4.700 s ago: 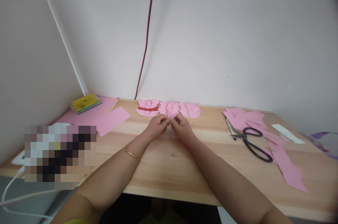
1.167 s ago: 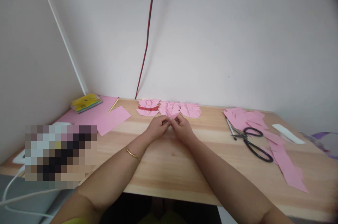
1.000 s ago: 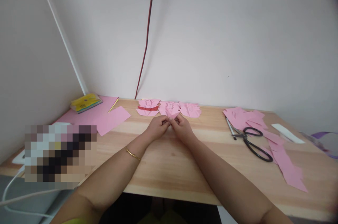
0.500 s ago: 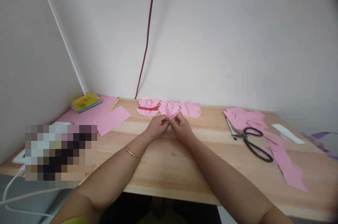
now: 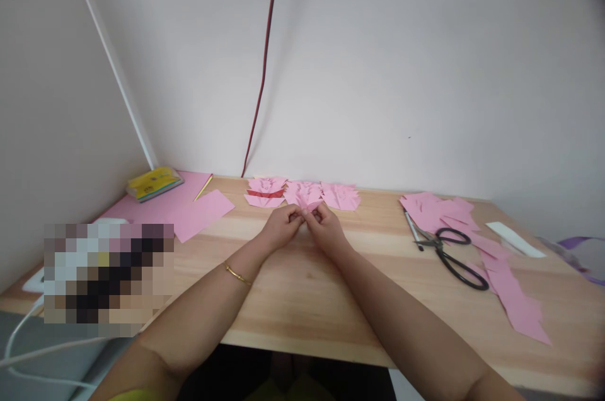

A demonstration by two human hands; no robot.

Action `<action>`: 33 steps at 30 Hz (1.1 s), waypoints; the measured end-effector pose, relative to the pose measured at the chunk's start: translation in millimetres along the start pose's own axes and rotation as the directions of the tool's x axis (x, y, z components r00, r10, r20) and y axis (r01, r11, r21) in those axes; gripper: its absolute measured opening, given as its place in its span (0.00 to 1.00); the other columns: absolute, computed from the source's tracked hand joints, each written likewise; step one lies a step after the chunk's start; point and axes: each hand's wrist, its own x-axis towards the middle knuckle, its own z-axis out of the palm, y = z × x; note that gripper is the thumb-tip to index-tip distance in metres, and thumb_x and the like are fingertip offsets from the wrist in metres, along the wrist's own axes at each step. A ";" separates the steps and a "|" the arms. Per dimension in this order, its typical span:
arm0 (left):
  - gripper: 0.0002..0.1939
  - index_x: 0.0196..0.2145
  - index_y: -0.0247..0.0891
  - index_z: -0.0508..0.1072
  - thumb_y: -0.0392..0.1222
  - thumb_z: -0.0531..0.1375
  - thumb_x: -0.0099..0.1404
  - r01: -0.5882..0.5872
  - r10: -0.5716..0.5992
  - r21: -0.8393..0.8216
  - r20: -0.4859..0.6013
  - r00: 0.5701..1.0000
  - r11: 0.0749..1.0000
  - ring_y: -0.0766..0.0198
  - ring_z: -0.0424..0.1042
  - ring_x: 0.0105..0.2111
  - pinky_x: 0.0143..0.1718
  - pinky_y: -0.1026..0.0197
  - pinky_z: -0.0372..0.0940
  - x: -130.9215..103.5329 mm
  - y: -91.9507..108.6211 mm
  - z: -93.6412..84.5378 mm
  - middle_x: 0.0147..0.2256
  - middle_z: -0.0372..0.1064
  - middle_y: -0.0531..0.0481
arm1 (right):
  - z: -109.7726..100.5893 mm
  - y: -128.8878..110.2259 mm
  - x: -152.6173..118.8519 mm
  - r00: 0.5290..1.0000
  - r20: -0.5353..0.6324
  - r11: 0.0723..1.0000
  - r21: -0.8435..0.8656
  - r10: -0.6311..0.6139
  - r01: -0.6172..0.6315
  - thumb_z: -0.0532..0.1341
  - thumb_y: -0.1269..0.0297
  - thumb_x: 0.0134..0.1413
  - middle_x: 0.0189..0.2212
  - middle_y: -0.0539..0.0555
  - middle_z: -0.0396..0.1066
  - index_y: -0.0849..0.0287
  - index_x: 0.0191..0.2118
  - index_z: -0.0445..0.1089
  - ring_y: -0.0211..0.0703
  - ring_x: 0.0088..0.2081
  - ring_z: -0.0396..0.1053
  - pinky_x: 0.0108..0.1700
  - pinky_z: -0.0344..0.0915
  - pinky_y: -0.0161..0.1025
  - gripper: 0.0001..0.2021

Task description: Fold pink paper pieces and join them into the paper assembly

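Observation:
My left hand (image 5: 282, 226) and my right hand (image 5: 325, 227) meet above the middle of the wooden table, fingers pinched together. Between the fingertips of both is a small piece of pink paper (image 5: 309, 206), mostly covered by the fingers. Just beyond my hands lie folded pink paper pieces in rows: a left stack (image 5: 266, 185) with a red strip (image 5: 265, 193) across it, a middle group (image 5: 302, 191), and a right group (image 5: 341, 195). The held paper overlaps the middle group in view, so its lower edge is hard to separate.
On the right, black-handled scissors (image 5: 460, 268) rest beside a pen (image 5: 413, 229) and pink scraps (image 5: 515, 300), near a white strip (image 5: 515, 239). At the left are a pink sheet (image 5: 203, 215), a yellow pencil (image 5: 203, 188) and a yellow packet (image 5: 155, 183). A wall borders the back.

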 end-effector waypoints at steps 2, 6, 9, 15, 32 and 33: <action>0.07 0.25 0.36 0.66 0.39 0.54 0.59 0.000 0.000 -0.008 -0.001 1.000 1.000 0.67 0.59 0.25 0.28 0.65 0.54 0.1 -0.8 0.2 0.23 0.60 0.55 | -0.1 -0.8 -0.3 1.000 -0.005 1.000 0.010 0.000 0.000 0.55 0.55 0.52 0.20 0.48 0.62 0.58 0.27 0.62 0.37 0.24 0.58 0.28 0.56 0.34 0.12; 0.06 0.27 0.36 0.67 0.39 0.54 0.60 0.005 -0.005 -0.024 0.005 1.000 1.000 0.67 0.60 0.26 0.28 0.65 0.54 0.5 -0.7 0.1 0.24 0.62 0.54 | 0.3 -0.9 -0.5 1.000 0.000 0.999 0.018 0.028 -0.028 0.56 0.55 0.52 0.20 0.48 0.62 0.58 0.27 0.61 0.37 0.24 0.59 0.28 0.56 0.35 0.12; 0.06 0.27 0.36 0.68 0.39 0.54 0.60 0.004 -0.004 -0.021 0.012 1.000 1.000 0.67 0.60 0.26 0.28 0.65 0.54 0.6 -0.5 0.2 0.24 0.62 0.54 | 1.0 0.3 -0.3 0.999 0.005 0.999 0.017 0.040 -0.040 0.55 0.55 0.52 0.20 0.48 0.62 0.58 0.27 0.61 0.37 0.24 0.60 0.28 0.56 0.35 0.12; 0.07 0.26 0.36 0.68 0.40 0.54 0.60 0.009 -0.008 -0.023 0.029 1.000 1.000 0.67 0.59 0.25 0.28 0.65 0.53 -0.2 -2.0 0.7 0.23 0.62 0.54 | 0.9 0.1 -0.2 1.000 0.014 0.999 0.030 0.025 -0.025 0.56 0.55 0.52 0.21 0.48 0.62 0.58 0.27 0.62 0.37 0.24 0.60 0.28 0.56 0.34 0.12; 0.09 0.22 0.36 0.62 0.38 0.54 0.59 -0.065 0.065 0.022 0.005 0.998 0.998 0.68 0.57 0.24 0.26 0.65 0.51 0.4 -1.0 -1.1 0.21 0.58 0.56 | -0.3 -2.7 -0.2 1.000 0.012 0.999 0.042 0.004 -0.004 0.54 0.56 0.53 0.20 0.47 0.62 0.57 0.25 0.59 0.37 0.24 0.58 0.28 0.55 0.34 0.12; 0.09 0.22 0.36 0.62 0.38 0.54 0.59 -0.062 0.062 0.021 0.003 0.998 0.998 0.68 0.56 0.24 0.26 0.65 0.51 0.3 -0.9 -1.0 0.21 0.58 0.56 | -0.2 -2.5 -0.2 1.000 0.010 0.999 0.043 0.005 -0.005 0.54 0.56 0.53 0.20 0.47 0.62 0.57 0.25 0.59 0.37 0.24 0.59 0.28 0.55 0.34 0.12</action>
